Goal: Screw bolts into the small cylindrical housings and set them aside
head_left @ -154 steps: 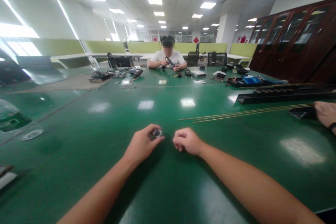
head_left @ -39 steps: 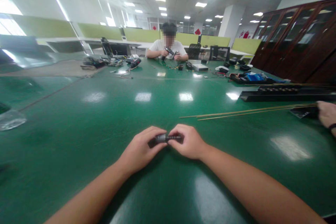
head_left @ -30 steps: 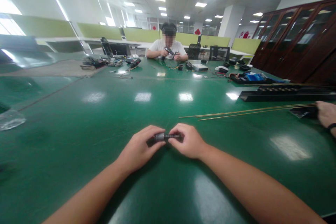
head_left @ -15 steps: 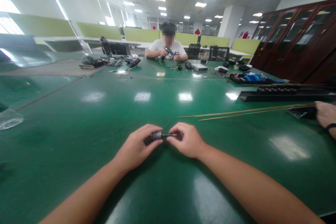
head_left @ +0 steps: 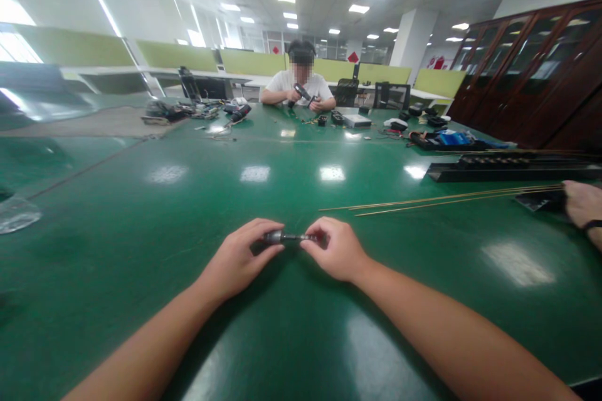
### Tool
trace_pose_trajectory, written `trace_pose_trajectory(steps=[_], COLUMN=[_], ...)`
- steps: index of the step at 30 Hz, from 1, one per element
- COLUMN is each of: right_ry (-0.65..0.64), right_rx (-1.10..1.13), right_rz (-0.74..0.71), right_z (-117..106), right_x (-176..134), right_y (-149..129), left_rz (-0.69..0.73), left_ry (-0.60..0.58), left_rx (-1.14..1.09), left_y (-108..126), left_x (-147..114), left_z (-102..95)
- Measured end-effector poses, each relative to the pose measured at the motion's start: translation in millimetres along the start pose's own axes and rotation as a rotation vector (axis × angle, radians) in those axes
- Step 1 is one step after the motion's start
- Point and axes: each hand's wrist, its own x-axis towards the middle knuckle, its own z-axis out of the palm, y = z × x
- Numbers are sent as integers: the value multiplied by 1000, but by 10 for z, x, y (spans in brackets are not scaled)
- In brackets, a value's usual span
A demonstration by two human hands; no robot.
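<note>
My left hand (head_left: 239, 258) is closed around a short grey-and-black cylinder (head_left: 273, 237), held level just above the tabletop. From its right end a thin dark shaft (head_left: 292, 237) runs across to my right hand (head_left: 339, 252). Thumb and fingers of that hand pinch the ribbed part of the shaft, which looks like a drill bit. My palms and fingers hide the outer ends of both pieces. I cannot tell whether the shaft is fixed in the cylinder or only slid into it.
Thin brass-coloured rods (head_left: 423, 203) lie on the green table (head_left: 188, 200), with black metal channels (head_left: 508, 170) behind them. Another person's hand (head_left: 582, 202) reaches in at right. Opposite, a person (head_left: 301, 84) holds a power drill (head_left: 301, 93). Tools and parts lie along the far side.
My left hand has shifted a little left with the cylinder, so more of the shaft shows between my hands. My right hand has stayed almost in place.
</note>
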Motion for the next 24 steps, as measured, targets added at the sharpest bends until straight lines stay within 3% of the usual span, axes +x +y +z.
trace_pose_trajectory(steps=[3, 7, 9, 13, 16, 20, 24], right_ry=[36, 10, -48, -132, -173, -211, -232], right_rx=[13, 40, 50, 44, 32, 28, 26], right_rz=[18, -25, -62, -119, -150, -177, -180], right_z=[-5, -10, -5, 16, 27, 29, 32], right_x=[-1, -21, -34, -49, -61, -81, -88], right_y=[0, -37, -57, -73, -70, -66, -71], left_rz=[-90, -412, -539, -596, -599, -680, -693], left_ry=[36, 222, 325, 614, 763, 652, 516], left_rx=[6, -3, -115, -546, -708, -686, -549], left_y=[-28, -126, -191, -281, -300, -233, -18], left_x=[10, 48, 77, 128, 131, 105, 78], left_z=[-30, -85, -94, -52, -21, -79, -317])
